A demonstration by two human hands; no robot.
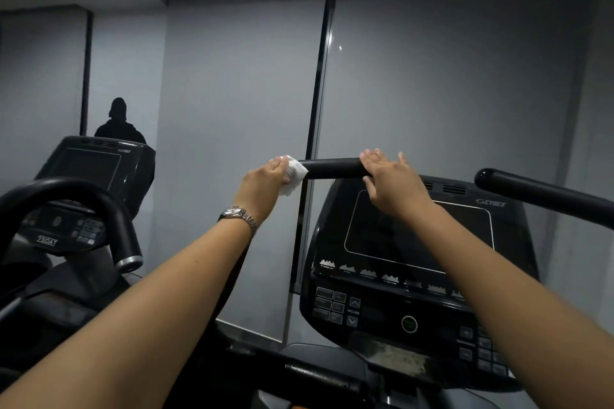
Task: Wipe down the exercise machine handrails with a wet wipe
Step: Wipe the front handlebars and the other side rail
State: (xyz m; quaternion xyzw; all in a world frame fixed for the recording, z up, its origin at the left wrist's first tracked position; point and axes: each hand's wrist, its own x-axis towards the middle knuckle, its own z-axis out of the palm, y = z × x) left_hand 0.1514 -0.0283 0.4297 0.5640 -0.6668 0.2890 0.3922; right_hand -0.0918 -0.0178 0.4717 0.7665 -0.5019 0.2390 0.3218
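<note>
**Wiping the tip of the handrail**

Your left hand [265, 178] grasps the wet wipe [295, 176]. Its fingers are clenched around the cloth, pressing it over the rounded free end of the black handrail [334, 168] in the middle of the frame. Your right hand [393, 184] rests on the same bar just to the right. Its fingers are released and lie fairly straight across the top, grasping nothing, and it seems to be steadying the bar. The console [418, 236] sits below that hand.

The step in hand looks like cleaning this bar's end, so the job is probably not far along. The next move calls for drawing the wipe rightward along the bar, wrapped round it so the underside gets cleaned too. Your right hand must lift or slide away, or the stretch beneath it goes unwiped. The second handrail [538, 194], at the right edge of the frame, has no wipe on it and likely comes afterwards.
</note>
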